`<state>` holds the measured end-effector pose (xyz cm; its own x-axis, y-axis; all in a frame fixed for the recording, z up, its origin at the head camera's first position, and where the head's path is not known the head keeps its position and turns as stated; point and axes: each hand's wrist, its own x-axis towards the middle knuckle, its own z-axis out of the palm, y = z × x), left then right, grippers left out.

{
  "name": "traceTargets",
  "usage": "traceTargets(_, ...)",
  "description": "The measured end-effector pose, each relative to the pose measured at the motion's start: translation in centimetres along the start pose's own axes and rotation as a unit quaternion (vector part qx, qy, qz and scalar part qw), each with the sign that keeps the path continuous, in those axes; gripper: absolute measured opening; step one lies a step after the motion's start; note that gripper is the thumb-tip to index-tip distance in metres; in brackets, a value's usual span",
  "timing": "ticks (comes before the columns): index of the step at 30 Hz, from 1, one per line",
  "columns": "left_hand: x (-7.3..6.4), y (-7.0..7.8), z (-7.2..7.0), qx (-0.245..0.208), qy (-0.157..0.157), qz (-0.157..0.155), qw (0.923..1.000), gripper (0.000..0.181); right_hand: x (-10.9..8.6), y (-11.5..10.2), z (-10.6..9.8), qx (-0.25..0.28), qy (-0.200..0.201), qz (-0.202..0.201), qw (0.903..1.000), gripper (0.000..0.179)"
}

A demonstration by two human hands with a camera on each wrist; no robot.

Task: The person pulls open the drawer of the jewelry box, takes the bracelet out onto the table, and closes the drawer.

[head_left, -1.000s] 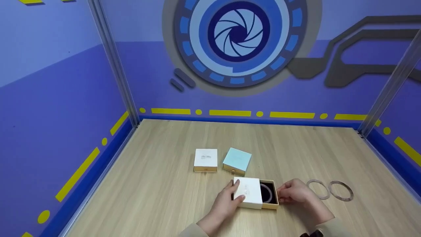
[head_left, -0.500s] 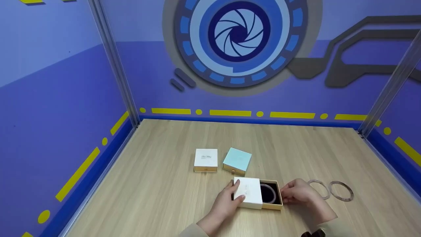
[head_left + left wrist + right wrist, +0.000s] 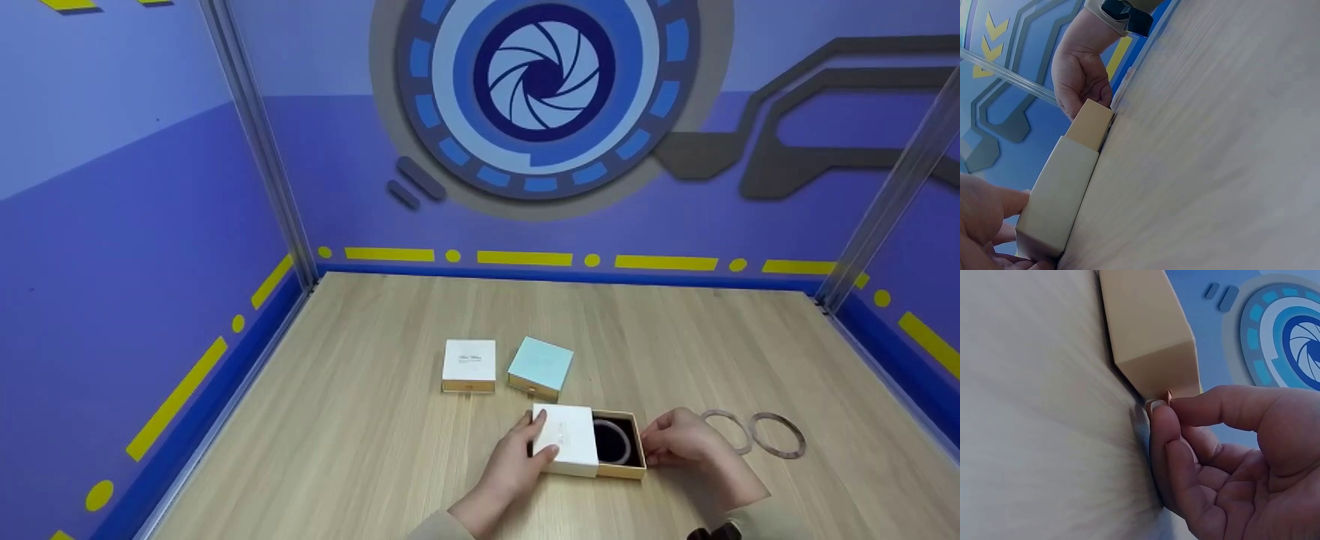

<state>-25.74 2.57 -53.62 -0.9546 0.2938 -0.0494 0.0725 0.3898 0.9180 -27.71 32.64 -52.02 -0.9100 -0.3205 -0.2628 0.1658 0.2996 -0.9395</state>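
Note:
A white box sleeve [image 3: 566, 441] lies near the front of the table, its tan drawer [image 3: 621, 471] pulled partly out to the right. Inside, on a dark lining, rests a pale bangle [image 3: 626, 442], its left part hidden under the sleeve. My left hand [image 3: 510, 461] grips the sleeve's left end, with thumb and fingers on opposite sides. At the drawer's right end, my right hand [image 3: 681, 436] pinches a small pull tab [image 3: 1170, 396] between thumb and index finger, the other fingers curled in. The left wrist view shows the sleeve and drawer side-on, low along the tabletop.
Behind the drawer box stand a closed white box [image 3: 469, 362] and a closed light-blue box [image 3: 541, 364]. Two more bangles lie right of my right hand: a pale bangle [image 3: 747, 436] partly behind it and a darker bangle [image 3: 800, 439]. Printed panels wall the wooden table [image 3: 360, 450].
My right hand has drawn the drawer a little further right, showing more of the bangle; over the last half second it barely moves. My left hand stays on the sleeve.

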Motion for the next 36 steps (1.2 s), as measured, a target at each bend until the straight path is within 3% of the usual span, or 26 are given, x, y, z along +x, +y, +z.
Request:
traceTargets(5,0.0,-0.2,0.0,0.007,-0.001,0.011,0.9999,0.062,-0.1,-0.4,0.1,-0.052,0.014,-0.006,0.9985,0.019)
traceTargets(8,-0.1,-0.3,-0.1,0.008,-0.002,0.014,0.9999,0.062,-0.3,-1.0,0.4,-0.109,0.066,-0.016,0.9917,0.019)
traceTargets(10,-0.1,-0.3,-0.1,0.01,-0.002,0.012,0.9999,0.062,-0.3,-1.7,0.9,-0.157,0.131,-0.02,0.9788,0.015)
traceTargets(13,-0.1,-0.2,0.0,0.008,-0.003,0.007,0.9999,0.062,-0.3,-2.6,1.9,-0.222,0.218,-0.029,0.9498,0.009)
traceTargets(16,-0.1,-0.1,0.0,0.006,-0.003,0.004,1.0,0.062,-0.2,-3.4,2.9,-0.262,0.253,-0.04,0.9305,0.005)
traceTargets(21,-0.1,-0.1,0.0,0.007,-0.001,0.005,1.0,0.062,0.2,-4.1,4.5,-0.302,0.243,-0.066,0.9196,0.006)
traceTargets(25,-0.1,0.0,0.1,0.008,0.0,0.003,1.0,0.062,0.6,-4.6,5.6,-0.364,0.224,-0.068,0.9014,0.007)
traceTargets(28,-0.1,0.0,0.1,0.01,0.001,0.001,0.9999,0.063,0.8,-4.9,6.3,-0.42,0.208,-0.074,0.8804,0.005)
traceTargets(34,-0.1,-0.1,0.1,0.022,0.006,0.016,0.9996,0.062,1.0,-5.1,7.2,-0.521,0.201,-0.127,0.8198,0.016)
traceTargets(36,0.0,-0.1,0.1,0.025,0.007,0.021,0.9994,0.062,1.0,-5.1,7.3,-0.54,0.2,-0.139,0.8057,0.015)
